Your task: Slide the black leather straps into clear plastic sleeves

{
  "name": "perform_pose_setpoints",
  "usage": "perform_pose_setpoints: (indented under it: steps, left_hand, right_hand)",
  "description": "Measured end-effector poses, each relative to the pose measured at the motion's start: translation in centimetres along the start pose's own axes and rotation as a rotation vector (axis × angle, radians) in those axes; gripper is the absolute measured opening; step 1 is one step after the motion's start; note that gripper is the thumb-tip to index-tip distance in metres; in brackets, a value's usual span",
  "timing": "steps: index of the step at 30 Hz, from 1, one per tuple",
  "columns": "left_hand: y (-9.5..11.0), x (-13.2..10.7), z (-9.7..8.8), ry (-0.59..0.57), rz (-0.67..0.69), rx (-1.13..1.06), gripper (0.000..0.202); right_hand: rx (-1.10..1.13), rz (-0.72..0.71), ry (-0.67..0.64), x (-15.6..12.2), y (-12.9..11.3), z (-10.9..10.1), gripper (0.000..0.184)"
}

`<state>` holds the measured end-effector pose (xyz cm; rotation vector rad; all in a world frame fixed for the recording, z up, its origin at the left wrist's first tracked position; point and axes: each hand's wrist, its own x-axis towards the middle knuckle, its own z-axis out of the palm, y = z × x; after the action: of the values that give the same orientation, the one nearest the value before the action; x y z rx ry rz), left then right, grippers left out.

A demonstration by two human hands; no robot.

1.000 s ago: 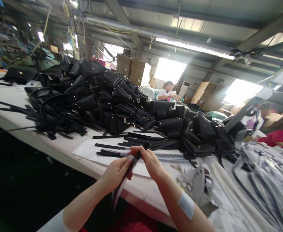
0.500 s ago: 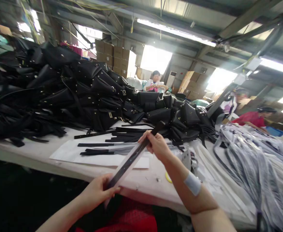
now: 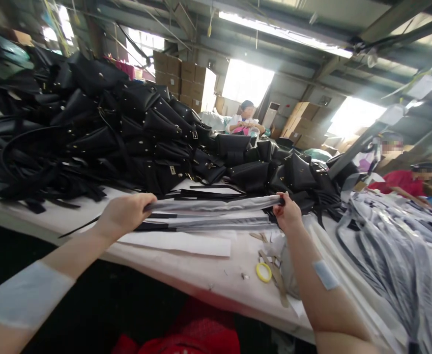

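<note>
A long black strap with a greyish wrapped middle (image 3: 216, 204) stretches level between my two hands, just over the table. My left hand (image 3: 127, 212) is closed around its left end, and a thin black tail sticks out past the fist. My right hand (image 3: 288, 211) pinches the other end between thumb and fingers. Right below lie several similar straps (image 3: 223, 224), black at the ends and grey along the middle, on a white sheet (image 3: 179, 243). Behind them rests a row of black straps, partly hidden by the held one.
Black bags (image 3: 149, 123) are heaped along the back of the table (image 3: 201, 270). A yellow tape roll (image 3: 263, 272) lies near my right forearm, beside brownish scraps. Bundles of grey-wrapped straps (image 3: 388, 250) cover the right side. Co-workers sit behind the table (image 3: 245, 123) and at far right.
Both hands have moved forward over the table. The strap went from slanting near my body to level above the other straps, and my left hand shifted up and left.
</note>
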<state>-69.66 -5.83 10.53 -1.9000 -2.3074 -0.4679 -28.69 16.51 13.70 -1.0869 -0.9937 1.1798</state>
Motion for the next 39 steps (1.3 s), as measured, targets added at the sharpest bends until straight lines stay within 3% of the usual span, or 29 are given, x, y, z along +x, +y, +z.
perform_pose_setpoints:
  steps: [3,6,10,12,15,19,22,24,26,29,31,34,39]
  left_hand:
    - [1.4,2.9,1.8,-0.011,0.081,-0.004,0.043]
    - [1.4,2.8,5.1,-0.026,0.102,-0.021,0.062]
    - [0.0,-1.7,9.0,-0.02,0.054,-0.068,0.028]
    - [0.2,-4.3,10.3,-0.049,0.065,-0.103,0.022]
    - [2.5,-6.5,11.6,-0.103,0.137,-0.15,0.02]
    - [7.6,-5.2,12.9,-0.132,0.25,-0.194,0.022]
    - [11.0,-2.7,13.8,-0.141,0.327,-0.209,0.02]
    - [12.7,-1.3,14.2,-0.149,0.388,-0.21,0.031]
    - [14.1,-0.6,14.5,-0.162,0.465,-0.209,0.038]
    - [15.5,-0.6,14.9,-0.181,0.564,-0.218,0.011]
    - [16.1,-0.9,15.2,-0.188,0.58,-0.236,0.013]
    - [16.4,-1.2,15.6,-0.188,0.525,-0.291,0.022]
    - [15.6,-0.9,15.3,-0.138,0.275,-0.461,0.018]
  right_hand:
    - [-0.077,0.027,0.14,2.1,1.6,-1.2,0.021]
    - [-0.167,0.024,0.314,3.0,3.4,-3.3,0.017]
    - [-0.238,-0.076,0.399,0.6,7.5,-5.2,0.031]
    - [-0.294,-0.129,0.274,-2.3,10.3,-4.8,0.034]
    - [-0.403,-0.152,-0.056,-7.8,14.3,-2.8,0.035]
    - [-0.417,-0.059,-0.328,-14.4,17.3,0.8,0.032]
    - [-0.389,-0.03,-0.473,-17.6,17.6,2.4,0.024]
    - [-0.425,-0.047,-0.548,-18.9,17.3,2.4,0.021]
    - [-0.482,-0.075,-0.581,-19.7,16.9,1.7,0.018]
    - [-0.519,-0.076,-0.559,-20.1,16.3,0.0,0.018]
    - [-0.511,-0.053,-0.526,-20.2,15.9,-1.0,0.019]
    - [-0.49,-0.02,-0.496,-20.1,15.6,-1.8,0.021]
    - [-0.435,0.025,-0.46,-19.8,15.7,-2.0,0.023]
